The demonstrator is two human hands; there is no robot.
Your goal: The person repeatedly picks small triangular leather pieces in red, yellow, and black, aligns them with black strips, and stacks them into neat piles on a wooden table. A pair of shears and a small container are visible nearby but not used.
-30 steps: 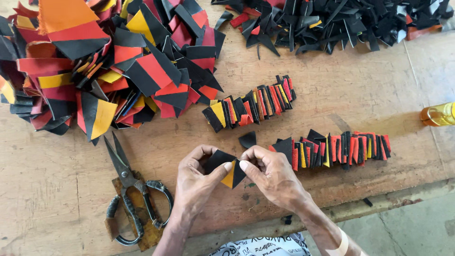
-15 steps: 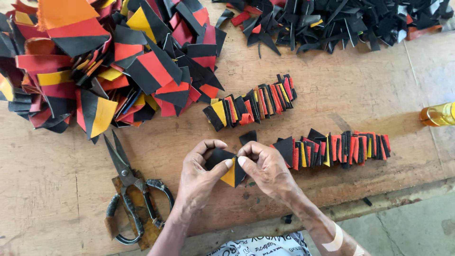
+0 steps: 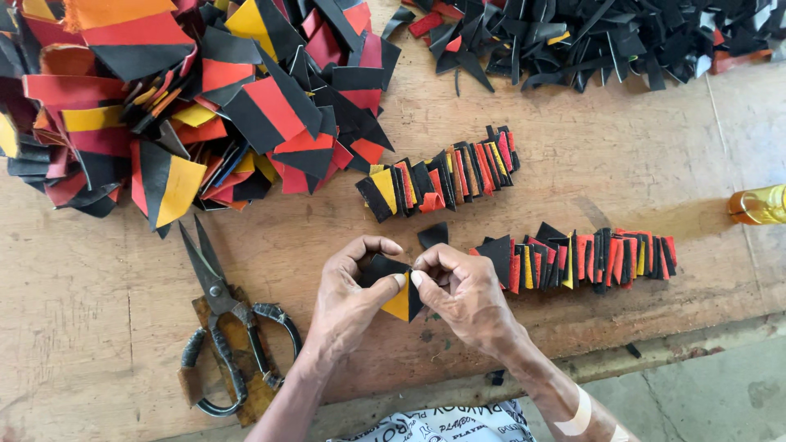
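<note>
Two hands fold a small black-and-yellow patch over a worn wooden tabletop (image 3: 106, 327).

The left hand (image 3: 348, 299) and right hand (image 3: 467, 299) both pinch the stiff, folded patch (image 3: 399, 290) between thumbs and fingertips, just above the tabletop's near edge. Beside them lie two neat rows of folded pieces (image 3: 573, 258), a heap of red, black and yellow triangles (image 3: 180, 98), dark scraps (image 3: 589, 41) and cord-wrapped scissors (image 3: 225, 319).

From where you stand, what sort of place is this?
Probably a small craft workshop. A worn wooden workbench holds a heap of red, black and yellow cut pieces, scissors and neat stacked rows, while both hands fold a black-and-yellow piece.
</note>
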